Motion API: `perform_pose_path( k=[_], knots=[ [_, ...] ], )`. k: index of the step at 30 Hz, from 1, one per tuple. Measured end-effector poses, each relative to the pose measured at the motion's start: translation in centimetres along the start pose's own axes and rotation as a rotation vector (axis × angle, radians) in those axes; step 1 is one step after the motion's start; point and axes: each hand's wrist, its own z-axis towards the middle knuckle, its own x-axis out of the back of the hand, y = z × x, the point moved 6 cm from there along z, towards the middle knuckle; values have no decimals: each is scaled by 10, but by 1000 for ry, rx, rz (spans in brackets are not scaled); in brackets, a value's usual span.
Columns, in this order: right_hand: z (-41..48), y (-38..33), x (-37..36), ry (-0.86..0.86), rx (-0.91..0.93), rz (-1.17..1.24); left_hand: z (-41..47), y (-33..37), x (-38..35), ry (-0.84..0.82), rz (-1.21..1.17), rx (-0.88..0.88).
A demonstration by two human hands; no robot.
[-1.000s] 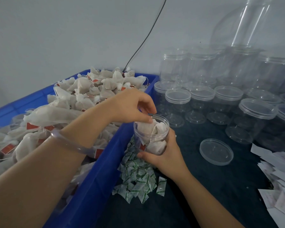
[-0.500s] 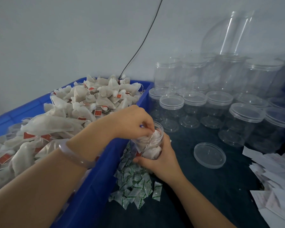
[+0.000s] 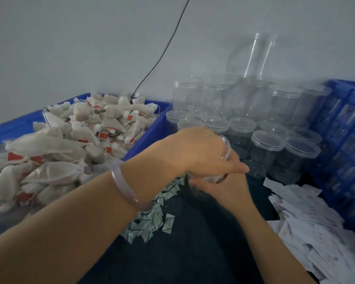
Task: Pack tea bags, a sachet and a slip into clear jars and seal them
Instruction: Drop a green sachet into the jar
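My left hand lies over the top of a clear jar, fingers curled round its rim. Only a clear arc of the rim and a bit of the wall show past the fingers. My right hand grips the jar from below and the near side. The jar's contents are hidden. A heap of white tea bags with red tags fills the blue bin at the left. Green-printed sachets lie on the dark table under my left wrist. White paper slips are piled at the right.
Several empty clear jars, some with lids, stand in rows behind my hands against the wall. A blue slatted crate borders the table on the right. A black cable runs up the wall.
Both hands have carried the jar to the right, away from the blue bin. My left hand now covers the jar mouth. The loose lid on the table is out of sight.
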Motion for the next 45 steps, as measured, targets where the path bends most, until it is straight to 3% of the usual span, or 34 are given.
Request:
perform_pose_path(
  k=[3, 5, 10, 13, 16, 21, 26, 31, 34, 36, 38, 41, 45],
  knots=[
    [-18, 15, 16, -20, -43, -19, 18, 12, -24, -155, -49, 71],
    [-29, 24, 23, -11, -74, 33, 21, 11, -31, -109, -204, 98],
    [-45, 44, 26, 40, -107, 153, -1, -5, -55, 611, -702, 90],
    [-50, 48, 15, 2, -95, 135, -6, -11, -99, 752, -1019, 209],
    [-50, 52, 13, 8, -97, 152, 1, -17, -117, 810, -1352, 249],
    [-49, 56, 13, -19, -89, 151, 9, -26, -143, 787, -1571, 349],
    [-51, 61, 14, -96, -134, 139, 11, -25, -176, 641, -1728, 431],
    [-53, 63, 13, -96, -166, 95, 4, -31, -171, 653, -1547, 439],
    [-53, 63, 13, -76, -173, 80, -19, -50, -152, 842, -976, 564],
    [-54, 62, 13, -74, -185, 79, -26, -60, -143, 744, -509, 646],
    [-54, 62, 13, -72, -191, 80, -26, -67, -147, 544, -285, 701],
    [-54, 61, 13, -70, -193, 88, -24, -67, -157, 306, -133, 777],
    [-55, 62, 14, -76, -188, 66, -24, -67, -167, 221, -88, 806]
  ],
)
